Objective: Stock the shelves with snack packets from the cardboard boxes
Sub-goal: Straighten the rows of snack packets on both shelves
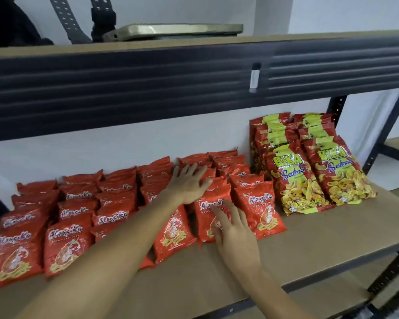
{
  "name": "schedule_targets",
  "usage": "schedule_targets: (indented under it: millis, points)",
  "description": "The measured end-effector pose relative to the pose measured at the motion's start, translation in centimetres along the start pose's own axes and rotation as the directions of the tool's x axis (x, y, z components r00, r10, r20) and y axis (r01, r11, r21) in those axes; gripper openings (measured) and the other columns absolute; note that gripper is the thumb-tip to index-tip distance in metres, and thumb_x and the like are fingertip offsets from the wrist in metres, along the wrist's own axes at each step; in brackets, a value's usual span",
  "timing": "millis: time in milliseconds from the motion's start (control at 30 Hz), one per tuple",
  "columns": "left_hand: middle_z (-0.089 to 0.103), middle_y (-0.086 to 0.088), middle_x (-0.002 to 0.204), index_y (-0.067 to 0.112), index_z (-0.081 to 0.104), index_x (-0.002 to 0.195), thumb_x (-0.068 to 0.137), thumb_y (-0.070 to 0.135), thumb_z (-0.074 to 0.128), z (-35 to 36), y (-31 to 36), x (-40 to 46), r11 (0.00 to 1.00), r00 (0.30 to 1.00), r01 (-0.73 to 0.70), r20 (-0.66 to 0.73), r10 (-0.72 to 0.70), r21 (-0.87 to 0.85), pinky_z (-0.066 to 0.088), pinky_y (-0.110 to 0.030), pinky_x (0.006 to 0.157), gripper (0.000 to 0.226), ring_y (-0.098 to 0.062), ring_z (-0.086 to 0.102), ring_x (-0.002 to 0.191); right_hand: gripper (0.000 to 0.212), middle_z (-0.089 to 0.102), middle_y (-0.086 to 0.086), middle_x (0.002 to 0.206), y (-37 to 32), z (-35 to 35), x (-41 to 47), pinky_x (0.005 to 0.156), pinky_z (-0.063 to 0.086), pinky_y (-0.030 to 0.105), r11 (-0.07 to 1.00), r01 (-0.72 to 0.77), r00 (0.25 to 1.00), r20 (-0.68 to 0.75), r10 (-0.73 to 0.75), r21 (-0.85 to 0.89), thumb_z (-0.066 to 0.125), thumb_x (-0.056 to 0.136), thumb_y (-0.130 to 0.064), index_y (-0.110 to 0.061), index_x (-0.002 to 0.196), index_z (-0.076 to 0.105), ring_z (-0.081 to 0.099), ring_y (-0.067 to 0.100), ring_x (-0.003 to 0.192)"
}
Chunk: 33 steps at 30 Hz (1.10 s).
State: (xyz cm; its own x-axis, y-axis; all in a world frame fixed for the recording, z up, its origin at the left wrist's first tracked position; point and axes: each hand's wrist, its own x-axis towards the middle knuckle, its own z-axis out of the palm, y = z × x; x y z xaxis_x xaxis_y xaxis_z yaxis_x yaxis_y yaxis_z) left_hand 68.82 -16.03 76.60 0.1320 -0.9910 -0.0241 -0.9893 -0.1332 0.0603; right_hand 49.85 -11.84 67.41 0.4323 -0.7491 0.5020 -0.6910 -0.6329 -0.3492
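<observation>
Several rows of small red snack packets [67, 245] lean in overlapping files across the brown shelf board [320, 240]. To their right stand two files of larger red-and-yellow Bika Seafood packets [293, 180]. My left hand [189, 184] reaches over the red rows with fingers straight and spread, resting on packet tops. My right hand [233, 231] lies flat with straight fingers on the front red packet [207, 203] of a middle row. No cardboard box is in view.
A dark ribbed beam [148, 88] of the upper shelf runs overhead; a flat metal tray [177, 29] and dark straps [62, 17] sit on top. A dark upright post [378, 148] stands at right. Bare board lies in front of the packets and at right.
</observation>
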Motion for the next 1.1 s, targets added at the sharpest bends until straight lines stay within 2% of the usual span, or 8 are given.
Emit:
schedule_targets:
  millis: [133,200,300,367,633,767,900,1100]
  points:
    - [-0.003,-0.005,0.166,0.031,-0.001,0.158,0.101,0.061,0.011,0.4,-0.1,0.2,0.998,1.0,0.023,-0.007,-0.023,0.064,-0.01,-0.05,0.121,0.065,-0.025,-0.005,0.153,0.055,0.046,0.003,0.146,0.5,0.5,0.5,0.077,0.061,0.039,1.0,0.021,1.0,-0.005,-0.021,0.011,0.072,0.087,-0.024,-0.03,0.139,0.053,0.046,0.026,0.131]
    - [0.003,-0.006,0.166,0.03,0.004,0.158,0.1,0.062,0.012,0.4,-0.1,0.6,0.994,0.999,0.025,-0.047,-0.02,0.107,-0.009,-0.052,0.121,0.067,-0.026,-0.002,0.153,0.06,0.043,0.004,0.149,1.0,0.6,0.4,0.09,0.058,0.042,0.999,0.048,0.999,-0.005,-0.048,0.003,0.072,0.087,-0.026,-0.03,0.142,0.049,0.043,0.027,0.134]
    - [0.008,-0.009,0.165,0.024,0.011,0.158,0.1,0.062,0.014,-0.2,0.1,1.9,0.993,0.991,0.053,-0.131,-0.039,0.105,-0.001,-0.052,0.122,0.069,-0.026,0.003,0.153,0.068,0.033,0.006,0.16,1.7,1.0,0.4,0.109,0.041,0.043,0.993,0.12,0.992,-0.029,-0.12,-0.022,0.07,0.091,-0.025,-0.028,0.151,0.039,0.031,0.029,0.147]
    - [0.004,-0.01,0.166,0.021,0.009,0.158,0.101,0.06,0.014,-0.4,0.3,2.9,0.994,0.991,0.09,-0.1,-0.085,0.056,-0.001,-0.051,0.123,0.07,-0.026,0.0,0.153,0.071,0.028,0.007,0.162,2.0,1.4,0.7,0.113,0.034,0.042,0.988,0.144,0.989,-0.039,-0.146,-0.052,0.07,0.09,-0.023,-0.027,0.153,0.037,0.024,0.028,0.15]
    - [-0.002,-0.004,0.166,0.017,0.001,0.158,0.102,0.057,0.009,-0.1,0.0,4.7,0.985,0.993,0.119,-0.003,-0.12,0.123,-0.003,-0.051,0.122,0.07,-0.022,-0.002,0.153,0.075,0.028,0.011,0.162,1.7,2.3,1.2,0.115,0.036,0.046,0.983,0.132,0.989,-0.052,-0.14,-0.13,0.073,0.088,-0.021,-0.023,0.154,0.036,0.025,0.03,0.149]
    - [-0.005,-0.006,0.166,0.018,0.002,0.158,0.102,0.055,0.013,-0.2,0.0,4.7,0.988,0.993,0.1,-0.07,-0.092,0.118,-0.003,-0.049,0.123,0.068,-0.022,-0.006,0.153,0.083,0.03,0.012,0.161,1.4,2.3,1.5,0.114,0.037,0.045,0.983,0.122,0.991,-0.036,-0.128,-0.137,0.077,0.084,-0.019,-0.023,0.155,0.033,0.027,0.031,0.148]
    - [-0.005,-0.007,0.166,0.02,-0.001,0.158,0.102,0.056,0.01,-0.3,-0.1,5.2,0.985,0.993,0.119,-0.021,-0.118,0.121,-0.001,-0.049,0.123,0.068,-0.022,-0.005,0.153,0.087,0.032,0.012,0.16,1.2,2.4,2.2,0.114,0.036,0.043,0.981,0.124,0.992,-0.008,-0.127,-0.151,0.081,0.08,-0.023,-0.023,0.154,0.035,0.029,0.031,0.147]
    - [0.004,-0.006,0.166,0.025,0.013,0.158,0.104,0.051,0.016,-1.2,0.0,3.7,0.995,0.991,0.099,-0.09,-0.096,0.023,0.002,-0.05,0.123,0.06,-0.024,0.0,0.153,0.076,0.027,0.01,0.162,1.4,1.3,2.0,0.113,0.04,0.046,0.989,0.131,0.991,0.021,-0.13,-0.062,0.07,0.087,-0.02,-0.025,0.154,0.034,0.024,0.031,0.149]
